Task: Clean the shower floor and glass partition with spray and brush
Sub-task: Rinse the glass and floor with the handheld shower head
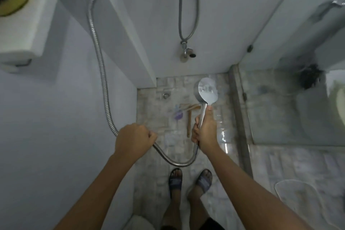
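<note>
My right hand (204, 132) grips the chrome handle of a round shower head (207, 90), held face-down over the tiled shower floor (179, 144). My left hand (133, 137) is curled round the metal hose (101, 73), which loops under both hands and climbs the left wall. On the floor beyond the hands lie wooden-handled brushes (189, 117) and a purple item (178, 115), blurred. The glass partition (291, 80) stands to the right of the shower floor.
A floor drain (166, 95) sits near the back corner. A wall tap (187, 53) with a second hose hangs on the back wall. My sandalled feet (190, 180) stand on the tiles. A dark brush (309, 78) shows behind the glass. A white shelf (28, 24) juts at upper left.
</note>
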Demonstrator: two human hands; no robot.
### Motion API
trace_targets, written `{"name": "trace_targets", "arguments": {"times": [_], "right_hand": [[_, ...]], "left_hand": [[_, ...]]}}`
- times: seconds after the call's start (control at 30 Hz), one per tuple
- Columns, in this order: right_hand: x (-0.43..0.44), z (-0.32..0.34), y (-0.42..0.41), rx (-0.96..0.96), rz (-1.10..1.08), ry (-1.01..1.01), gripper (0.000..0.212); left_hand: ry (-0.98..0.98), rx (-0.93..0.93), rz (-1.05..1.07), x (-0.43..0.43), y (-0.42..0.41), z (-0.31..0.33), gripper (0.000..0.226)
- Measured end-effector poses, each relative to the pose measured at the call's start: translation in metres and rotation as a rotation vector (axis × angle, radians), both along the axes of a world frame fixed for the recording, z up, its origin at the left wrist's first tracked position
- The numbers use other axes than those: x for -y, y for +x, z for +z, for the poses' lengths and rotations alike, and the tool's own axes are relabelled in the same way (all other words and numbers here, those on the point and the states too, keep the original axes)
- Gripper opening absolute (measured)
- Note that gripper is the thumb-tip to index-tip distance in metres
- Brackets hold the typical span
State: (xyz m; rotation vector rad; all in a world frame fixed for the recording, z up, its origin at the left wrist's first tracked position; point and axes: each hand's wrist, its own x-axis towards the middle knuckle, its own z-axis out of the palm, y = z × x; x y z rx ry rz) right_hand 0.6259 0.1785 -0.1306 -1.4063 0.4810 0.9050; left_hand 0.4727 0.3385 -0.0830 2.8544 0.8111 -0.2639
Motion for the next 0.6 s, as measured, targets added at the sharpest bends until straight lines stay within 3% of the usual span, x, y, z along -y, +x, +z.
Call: {"name": "trace_targets", "arguments": {"times": [0.23,0.37,0.6], "right_hand": [[-0.009,-0.036,-0.057,-0.192,0.057,0.082,0.073],[-0.007,-0.049,-0.078,-0.261,0.067,0.084,0.074],[0.004,-0.068,-0.104,-0.217,0.03,0.027,0.073]], "left_hand": [[-0.025,-0.088,0.095,-0.005,-0.048,-0.033,0.048],[-0.018,-0.243,0.146,-0.001,-0.07,-0.048,0.054],[-0.059,-0.287,0.229,0.008,-0.085,-0.058,0.056]]}}
